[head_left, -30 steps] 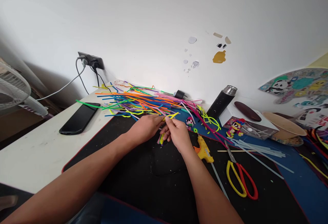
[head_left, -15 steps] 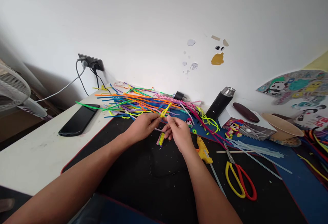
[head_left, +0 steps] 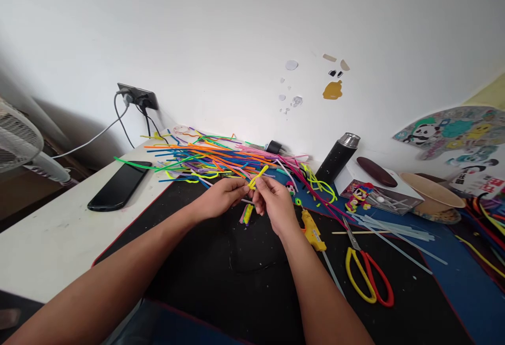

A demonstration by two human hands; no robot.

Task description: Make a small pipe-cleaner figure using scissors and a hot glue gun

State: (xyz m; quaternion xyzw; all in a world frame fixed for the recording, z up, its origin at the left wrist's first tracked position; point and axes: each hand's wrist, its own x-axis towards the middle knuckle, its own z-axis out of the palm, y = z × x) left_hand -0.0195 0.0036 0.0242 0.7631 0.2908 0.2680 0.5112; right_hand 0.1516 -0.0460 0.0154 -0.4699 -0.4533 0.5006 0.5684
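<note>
Between my two hands is a bent yellow pipe cleaner [head_left: 259,174], its free end pointing up to the right. My left hand [head_left: 225,196] pinches its lower left part with thumb and forefinger. My right hand [head_left: 275,203] closes on it from the other side, thumb pressed on top. Just below the fingers, a small bundle of colourful pipe cleaner pieces [head_left: 246,214] lies on the black mat [head_left: 221,282]. Behind the hands spreads a heap of long pipe cleaners [head_left: 205,155] in orange, blue, pink and green.
To the right lie a yellow glue gun [head_left: 312,231], scissors [head_left: 369,274] and clear glue sticks [head_left: 398,229]. A black flask [head_left: 337,158] stands near a white box [head_left: 389,190] and a small colourful figure [head_left: 358,198]. At left are a phone [head_left: 119,186] and a fan [head_left: 18,137].
The pipe cleaner's free end has tilted lower and to the right, and my fingers have drawn closer around it. The view has shifted slightly.
</note>
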